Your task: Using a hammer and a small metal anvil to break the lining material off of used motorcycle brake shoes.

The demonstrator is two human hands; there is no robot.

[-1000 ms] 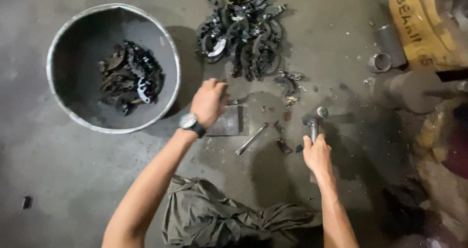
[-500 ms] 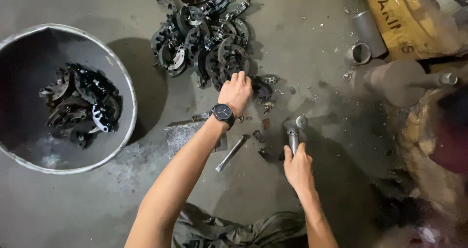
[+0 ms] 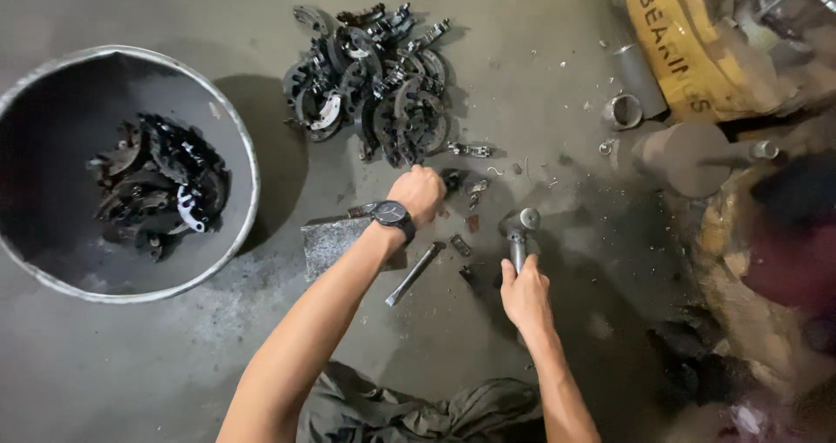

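- Left hand with a black wristwatch is closed around a small dark metal part on the concrete floor, just below the pile of brake shoes.
- Right hand is wrapped around the handle of a hammer; the hammer head points up and away, near the dark part.
- Steel punch rod lies on the floor between the two hands, untouched.
- Flat grey metal block sits under and beside the left forearm.
- Small metal scraps are scattered around the left hand.
- Large round metal basin sits well to the left, with more dark brake shoes inside.
- Metal cylinder and a short pipe piece lie to the right, next to a yellow sack.
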